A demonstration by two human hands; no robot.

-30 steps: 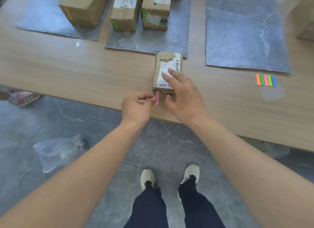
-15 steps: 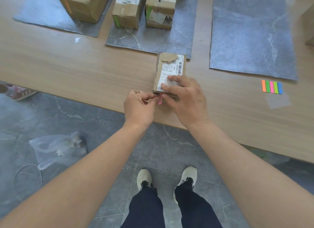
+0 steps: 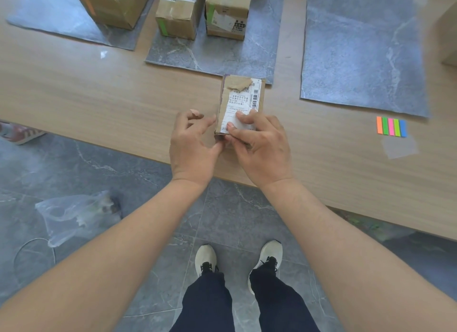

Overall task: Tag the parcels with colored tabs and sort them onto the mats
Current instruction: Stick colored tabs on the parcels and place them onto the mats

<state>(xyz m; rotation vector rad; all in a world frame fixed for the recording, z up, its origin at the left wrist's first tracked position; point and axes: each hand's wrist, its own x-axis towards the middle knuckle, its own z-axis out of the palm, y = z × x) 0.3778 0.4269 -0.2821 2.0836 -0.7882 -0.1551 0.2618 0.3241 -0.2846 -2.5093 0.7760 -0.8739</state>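
Small parcel (image 3: 241, 101) at front table (image 3: 99, 96) edge, centre. Three grey mats at far edge: left mat (image 3: 49, 15) carries one box (image 3: 113, 5), middle mat (image 3: 222, 57) at least two, right mat (image 3: 358, 47) bare. Five tabs (image 3: 391, 126) toward right end. Label (image 3: 243, 104): barcode, print unreadable. Right hand (image 3: 262, 146) grips parcel's near end. Left hand (image 3: 193, 143) half open, thumb on near corner.

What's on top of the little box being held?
On the small parcel: a white shipping label with a barcode, torn brown tape at the far end, and fingers of the right hand. They cover the label's near end.
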